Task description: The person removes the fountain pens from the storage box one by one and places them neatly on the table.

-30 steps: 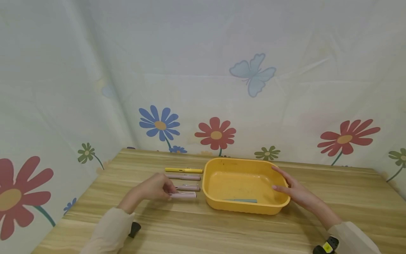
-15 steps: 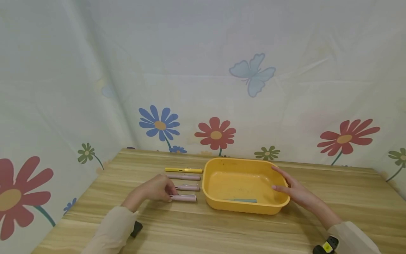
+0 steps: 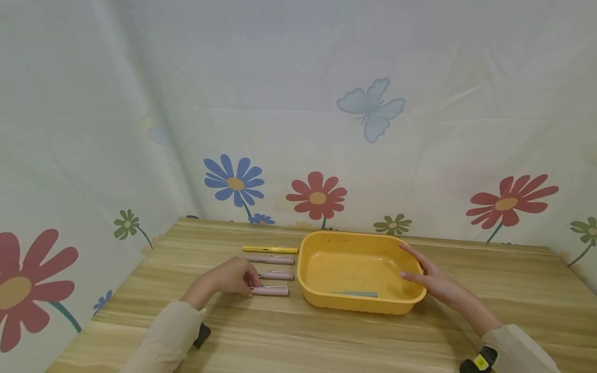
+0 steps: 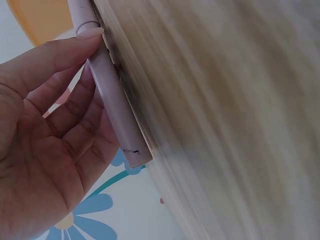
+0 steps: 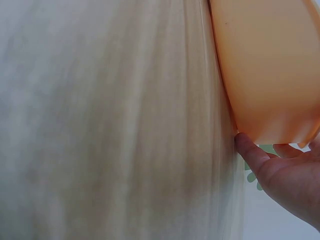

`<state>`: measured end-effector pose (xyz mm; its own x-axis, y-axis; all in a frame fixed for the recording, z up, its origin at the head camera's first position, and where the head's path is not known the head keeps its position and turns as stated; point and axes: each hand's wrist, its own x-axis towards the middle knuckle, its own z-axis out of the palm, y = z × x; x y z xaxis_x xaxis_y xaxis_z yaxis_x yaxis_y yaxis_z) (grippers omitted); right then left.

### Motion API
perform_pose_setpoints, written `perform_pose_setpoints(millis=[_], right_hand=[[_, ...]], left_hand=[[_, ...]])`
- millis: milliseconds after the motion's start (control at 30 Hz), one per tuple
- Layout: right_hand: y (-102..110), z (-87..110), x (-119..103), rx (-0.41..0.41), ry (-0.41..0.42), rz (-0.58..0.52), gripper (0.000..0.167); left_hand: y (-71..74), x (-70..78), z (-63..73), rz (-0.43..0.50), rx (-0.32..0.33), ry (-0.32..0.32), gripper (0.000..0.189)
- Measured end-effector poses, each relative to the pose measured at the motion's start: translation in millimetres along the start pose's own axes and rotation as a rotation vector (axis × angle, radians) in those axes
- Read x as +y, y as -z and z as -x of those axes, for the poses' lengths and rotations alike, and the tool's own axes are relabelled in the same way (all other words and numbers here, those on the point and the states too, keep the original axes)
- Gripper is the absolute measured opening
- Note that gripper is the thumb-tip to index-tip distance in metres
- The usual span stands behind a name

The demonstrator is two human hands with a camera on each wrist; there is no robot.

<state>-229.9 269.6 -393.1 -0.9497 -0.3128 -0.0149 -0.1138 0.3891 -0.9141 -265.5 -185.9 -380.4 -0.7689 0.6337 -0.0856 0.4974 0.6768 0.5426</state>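
My left hand (image 3: pixel 231 278) pinches the near, pale pink pen (image 3: pixel 272 291) between thumb and fingers at its left part. In the left wrist view, the thumb lies across the pen's barrel (image 4: pixel 116 100), which rests on or just above the wood. Behind it lie two more pinkish pens (image 3: pixel 280 275) and a yellow pen (image 3: pixel 261 249), roughly parallel. At the right end of a yellow plastic basin (image 3: pixel 356 306), my right hand (image 3: pixel 440 285) holds the rim, with a fingertip touching the lower corner in the right wrist view. A blue-green pen (image 3: pixel 359 294) lies inside the basin, partly hidden by its front wall.
The wooden table (image 3: pixel 298 342) extends around the pens and basin. A flower-printed cloth (image 3: pixel 280 129) hangs behind the table and along its left side. The pens' right ends lie close to the basin's left wall.
My left hand has brought the near pale pink pen slightly toward the table's front, lower in view, and then kept it almost still. The right hand and basin have stayed put.
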Motion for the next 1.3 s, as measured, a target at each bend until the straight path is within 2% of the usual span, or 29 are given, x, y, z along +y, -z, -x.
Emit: perform_pose_setpoints(millis=[233, 767, 933, 1067, 1200, 1300], right_hand=[[0, -0.4, 0, 0.003, 0.002, -0.008, 0.072], [0, -0.1, 0, -0.004, -0.014, -0.001, 0.071], [-1, -0.1, 0, 0.001, -0.023, -0.003, 0.071], [0, 0.1, 0, -0.003, -0.010, -0.001, 0.071], [0, 0.3, 0, -0.007, -0.007, -0.010, 0.072], [0, 0.2, 0, -0.008, -0.008, -0.015, 0.071]], left_hand=[[-1.2, 0.7, -1.2, -0.009, 0.003, -0.013, 0.016], [1.6, 3.1, -0.9, 0.004, -0.010, 0.005, 0.018], [5.6, 8.0, 0.7, -0.029, 0.015, -0.022, 0.017], [8.6, 17.4, 1.8, -0.056, 0.035, 0.006, 0.016], [10.9, 27.6, 1.8, 0.034, 0.051, 0.063, 0.021], [12.0, 33.5, 0.1, 0.099, 0.076, 0.081, 0.024]])
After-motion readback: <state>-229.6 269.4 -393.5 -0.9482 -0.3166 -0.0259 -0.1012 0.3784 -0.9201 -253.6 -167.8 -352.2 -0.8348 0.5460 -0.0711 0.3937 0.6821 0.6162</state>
